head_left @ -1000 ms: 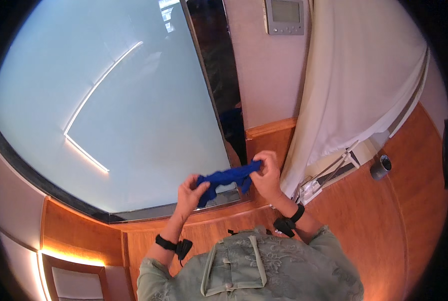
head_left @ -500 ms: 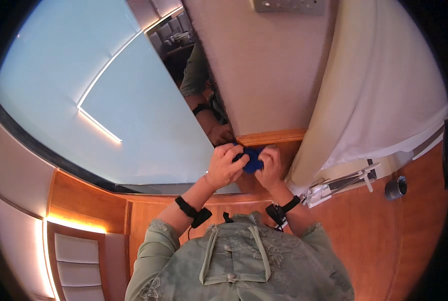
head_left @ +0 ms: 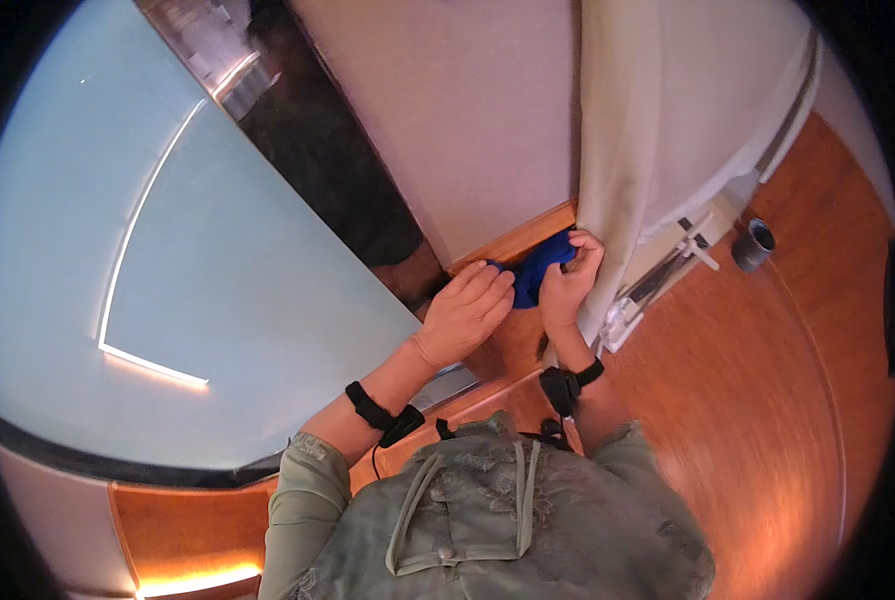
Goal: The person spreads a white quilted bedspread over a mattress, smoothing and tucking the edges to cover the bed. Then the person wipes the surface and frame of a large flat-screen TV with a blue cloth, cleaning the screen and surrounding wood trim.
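A blue cloth (head_left: 533, 278) is stretched between my hands, low against the wooden skirting strip (head_left: 527, 238) under a pale wall panel. My left hand (head_left: 467, 315) has its fingers bent together over the cloth's left end, beside the dark mirror strip. At the other end, next to the hanging curtain, my right hand (head_left: 573, 280) pinches a bunched part between thumb and fingers. The palm sides of my left fingers are hidden. A black band with a small device circles each wrist.
A large pale-blue glossy panel (head_left: 217, 270) fills the left, bordered by the dark mirror strip (head_left: 317, 130). A cream curtain (head_left: 617, 130) hangs at the right. Beyond it are a white metal frame (head_left: 657, 285) and a dark cup-like container (head_left: 753, 245) on the orange-brown wooden floor (head_left: 757, 400).
The view has turned and shifted. My hands are farther apart with the cloth spread between them; my right hand has moved along the skirting toward the curtain.
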{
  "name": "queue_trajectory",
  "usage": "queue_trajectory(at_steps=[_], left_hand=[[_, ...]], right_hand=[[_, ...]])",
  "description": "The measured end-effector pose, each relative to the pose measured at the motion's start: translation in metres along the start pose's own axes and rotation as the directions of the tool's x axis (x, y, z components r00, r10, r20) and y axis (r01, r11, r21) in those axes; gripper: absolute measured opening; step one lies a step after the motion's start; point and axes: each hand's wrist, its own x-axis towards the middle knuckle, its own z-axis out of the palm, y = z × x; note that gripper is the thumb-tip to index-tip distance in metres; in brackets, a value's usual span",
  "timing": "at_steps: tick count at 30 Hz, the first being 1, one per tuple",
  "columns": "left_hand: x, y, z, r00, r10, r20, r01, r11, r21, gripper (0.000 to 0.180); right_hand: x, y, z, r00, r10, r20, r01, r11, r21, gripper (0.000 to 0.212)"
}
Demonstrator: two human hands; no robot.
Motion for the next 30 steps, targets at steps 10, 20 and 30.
queue_trajectory(at_steps=[10, 20, 30], left_hand=[[-0.074, 0.008, -0.015, 0.935, -0.064, 0.348, 0.013, 0.989, 0.149, 0.049], [-0.079, 0.027, -0.02, 0.899, -0.329, 0.29, 0.236, 0.921, 0.311, 0.06], [-0.05, 0.055, -0.001, 0.793, -0.481, 0.374, 0.32, 0.851, 0.417, 0.072]], right_hand=[[-0.125, 0.007, 0.027, 0.945, 0.285, -0.16, -0.319, 0.914, -0.253, 0.034], [-0.068, -0.018, 0.023, 0.994, 0.066, 0.083, -0.069, 0.997, 0.037, 0.03], [0.004, 0.002, -0.007, 0.997, 0.06, 0.048, -0.067, 0.988, 0.143, 0.025]])
